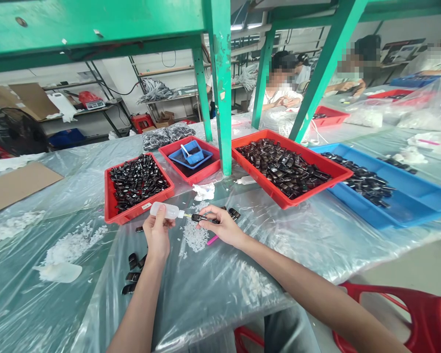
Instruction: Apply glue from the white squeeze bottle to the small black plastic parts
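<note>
My left hand [156, 234] is closed round a small clear squeeze bottle [164, 210], held sideways with its nozzle pointing right. My right hand [220, 224] pinches a small black plastic part [197, 217] right at the nozzle tip. A pink stick [212, 239] lies under my right hand. A pile of white scraps [194, 236] sits on the plastic sheet between my hands. Several black parts [132, 269] lie beside my left forearm, and two more [234, 213] lie beyond my right hand.
A red tray [112, 214] of black parts stands left, a second red tray [275, 196] right, a blue tray [400, 218] beyond it. A middle red tray [209, 170] holds a blue dish [191, 153]. Green posts [222, 88] rise ahead. Other people work at the far end. A red stool [419, 314] stands at my right.
</note>
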Tool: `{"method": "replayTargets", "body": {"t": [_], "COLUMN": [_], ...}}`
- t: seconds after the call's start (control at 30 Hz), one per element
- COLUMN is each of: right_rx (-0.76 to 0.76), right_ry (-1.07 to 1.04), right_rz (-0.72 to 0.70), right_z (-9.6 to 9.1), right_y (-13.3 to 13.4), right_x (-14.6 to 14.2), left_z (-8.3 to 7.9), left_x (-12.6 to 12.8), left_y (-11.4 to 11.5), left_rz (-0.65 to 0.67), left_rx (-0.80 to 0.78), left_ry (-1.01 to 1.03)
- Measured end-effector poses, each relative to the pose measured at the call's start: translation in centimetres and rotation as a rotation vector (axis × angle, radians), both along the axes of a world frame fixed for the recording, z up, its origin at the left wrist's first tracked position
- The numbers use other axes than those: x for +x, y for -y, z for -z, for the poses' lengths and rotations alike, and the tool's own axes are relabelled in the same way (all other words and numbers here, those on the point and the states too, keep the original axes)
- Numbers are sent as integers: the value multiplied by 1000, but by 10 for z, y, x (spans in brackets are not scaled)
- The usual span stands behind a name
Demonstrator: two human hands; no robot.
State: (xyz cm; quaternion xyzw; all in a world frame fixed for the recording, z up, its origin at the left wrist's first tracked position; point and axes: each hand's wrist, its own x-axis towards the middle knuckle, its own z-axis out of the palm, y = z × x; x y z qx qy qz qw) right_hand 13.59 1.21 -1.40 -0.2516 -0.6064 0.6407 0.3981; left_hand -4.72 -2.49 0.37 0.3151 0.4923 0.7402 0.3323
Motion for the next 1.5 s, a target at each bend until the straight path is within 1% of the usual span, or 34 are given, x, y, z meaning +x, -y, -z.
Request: {"method": "replayTargets", "body": {"t": [0.17,0.57,0.9,1.07,1.13,1.27,1.5], "right_rx": [9,18,22,53,97,241,366], "right_ry": [19,-16,6,33,86,271,541], "right_rz": [7,-15,-13,6,30,88,90], "right_z": [-1,3,3,2,2,1,-2], "right_y": [0,0,0,-1,-1,0,2], "right_x": [0,-1,-1,0,1,4,7], "left_z": [0,3,1,-1,-2,-3,-6], "left_x": [1,1,0,-3,-4,-6,-5], "left_y": [0,1,2,1,0,0,1], "left_rz": [2,3,11,-35,-63,-100,-114], "left_rx": [-11,27,-1,18,16,1,0], "left_ry": [21,-67,16,33,45,62,86]}}
